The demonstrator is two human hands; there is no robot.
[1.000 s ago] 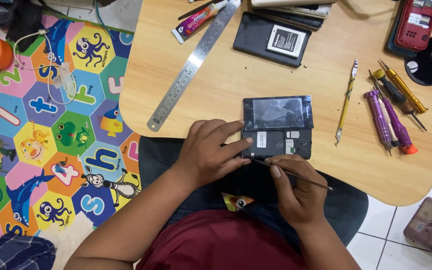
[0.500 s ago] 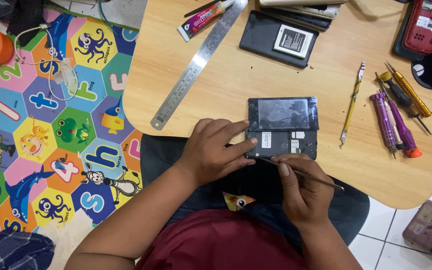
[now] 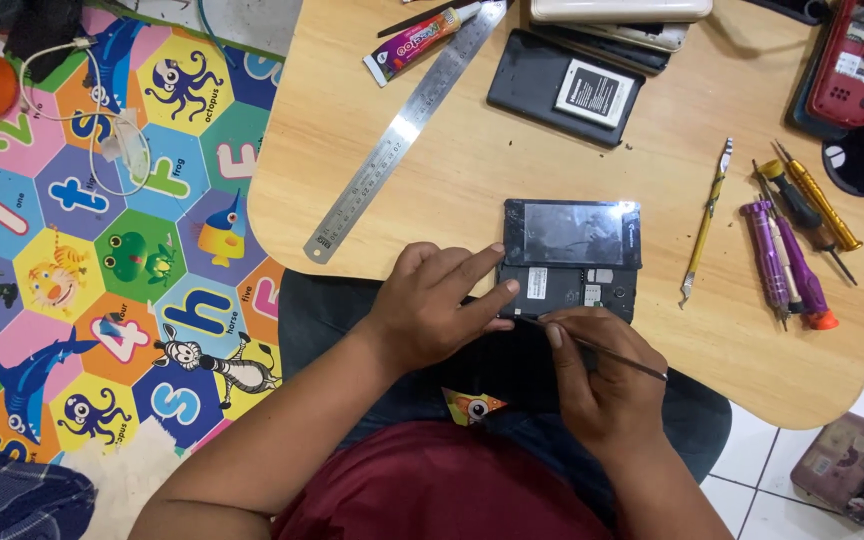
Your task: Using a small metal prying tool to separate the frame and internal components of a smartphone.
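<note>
Prying is under way: left hand (image 3: 442, 310) pins the opened phone (image 3: 570, 260) at the table's (image 3: 372, 110) lower-centre edge, while right hand (image 3: 602, 385) pinches a thin metal tool (image 3: 592, 347), tip at the phone's lower edge; steady, gentle leverage seems needed.

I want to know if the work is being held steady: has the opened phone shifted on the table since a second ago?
No. The opened phone sits the same way against the steel ruler and the table edge; only the camera view shifted slightly.
</note>
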